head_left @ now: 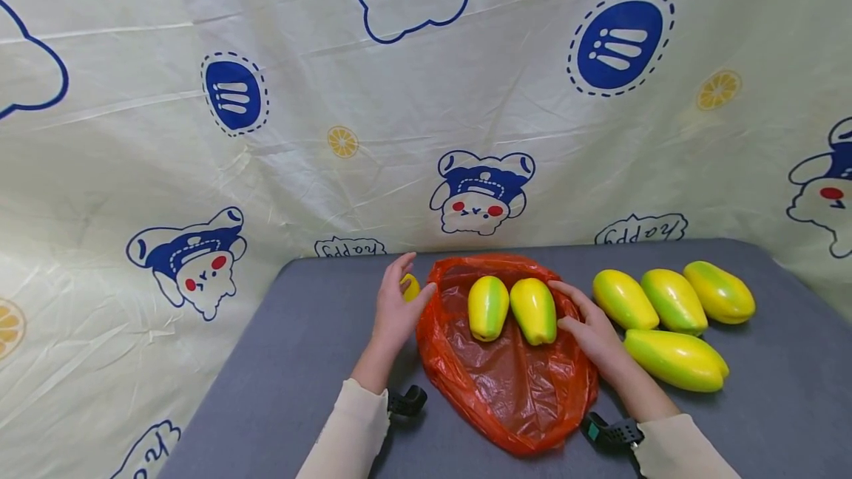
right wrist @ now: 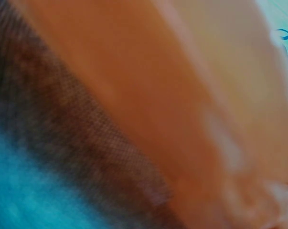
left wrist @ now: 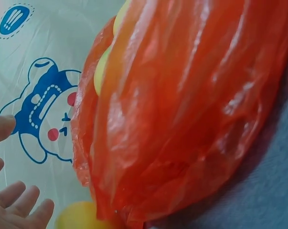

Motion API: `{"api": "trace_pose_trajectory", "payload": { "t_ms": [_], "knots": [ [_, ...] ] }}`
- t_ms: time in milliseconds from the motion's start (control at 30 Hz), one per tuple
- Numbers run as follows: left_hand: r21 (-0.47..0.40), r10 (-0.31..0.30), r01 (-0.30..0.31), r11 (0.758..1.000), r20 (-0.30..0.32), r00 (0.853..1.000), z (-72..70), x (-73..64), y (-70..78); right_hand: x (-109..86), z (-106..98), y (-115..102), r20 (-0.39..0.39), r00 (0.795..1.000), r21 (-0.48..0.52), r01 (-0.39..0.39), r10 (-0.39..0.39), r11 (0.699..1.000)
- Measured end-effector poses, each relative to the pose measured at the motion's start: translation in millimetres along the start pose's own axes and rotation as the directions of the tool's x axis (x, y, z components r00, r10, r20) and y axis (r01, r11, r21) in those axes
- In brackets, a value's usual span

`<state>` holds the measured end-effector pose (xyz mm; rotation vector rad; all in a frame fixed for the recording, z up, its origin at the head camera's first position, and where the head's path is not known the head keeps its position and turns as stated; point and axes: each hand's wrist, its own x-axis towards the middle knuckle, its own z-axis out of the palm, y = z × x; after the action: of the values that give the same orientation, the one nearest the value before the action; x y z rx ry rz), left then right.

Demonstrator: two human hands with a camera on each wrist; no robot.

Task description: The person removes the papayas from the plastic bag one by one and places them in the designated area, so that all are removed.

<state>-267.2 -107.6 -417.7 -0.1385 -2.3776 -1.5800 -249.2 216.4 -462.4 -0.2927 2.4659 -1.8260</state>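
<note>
A red plastic bag (head_left: 492, 398) lies with its mouth spread wide, and two yellow-green papayas (head_left: 488, 309) (head_left: 533, 310) rest inside it. My left hand (head_left: 397, 305) is just left of the bag's rim, fingers spread and holding nothing. Partly hidden behind that hand is another yellow fruit (head_left: 410, 287), which also shows at the bottom of the left wrist view. On the bag's right rim is my right hand (head_left: 589, 324), with fingertips and thumb apart, right beside the right-hand papaya. The right wrist view is mostly blurred orange-red up close.
Several more papayas (head_left: 674, 301) sit to the right of the bag, one (head_left: 676, 361) lying in front of the others. All rest on a grey-covered table (head_left: 279, 390). A pale printed cloth (head_left: 299, 183) hangs behind the table's far edge.
</note>
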Motion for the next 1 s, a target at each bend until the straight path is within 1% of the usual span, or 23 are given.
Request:
{"api": "trace_pose_trajectory", "payload": {
  "t_ms": [167,233,333,467,567,867,1000],
  "knots": [
    [0.025,0.023,-0.023,0.999,0.031,0.999,5.9,-0.9,-2.1,0.5,0.1,-0.6,0.000,1.000,0.004,0.005,-0.005,1.000],
    [0.023,0.017,-0.018,1.000,0.045,0.999,8.2,-1.7,-2.6,0.6,0.1,-0.8,0.000,1.000,0.004,0.010,-0.010,1.000],
    [0.008,0.007,-0.007,1.000,0.082,0.997,11.6,-3.6,-2.5,0.7,0.0,-1.1,0.001,1.000,0.001,0.016,-0.016,1.000],
    [0.004,0.013,-0.014,1.000,0.138,0.990,16.6,-5.3,-3.8,0.8,0.2,-1.2,-0.001,1.000,0.000,0.012,-0.012,1.000],
    [0.009,0.031,-0.033,0.999,0.167,0.985,20.3,-5.6,-5.4,0.8,0.5,-1.1,-0.002,1.000,0.008,0.007,-0.007,1.000],
    [0.005,0.090,-0.093,0.996,0.223,0.971,28.2,-10.7,-5.1,0.5,0.5,-1.9,0.002,1.000,0.008,0.000,0.000,1.000],
    [-0.008,0.107,-0.108,0.994,0.247,0.963,30.9,-12.9,-6.9,0.4,0.6,-1.8,0.003,1.000,0.002,0.006,-0.006,1.000]
  ]
}}
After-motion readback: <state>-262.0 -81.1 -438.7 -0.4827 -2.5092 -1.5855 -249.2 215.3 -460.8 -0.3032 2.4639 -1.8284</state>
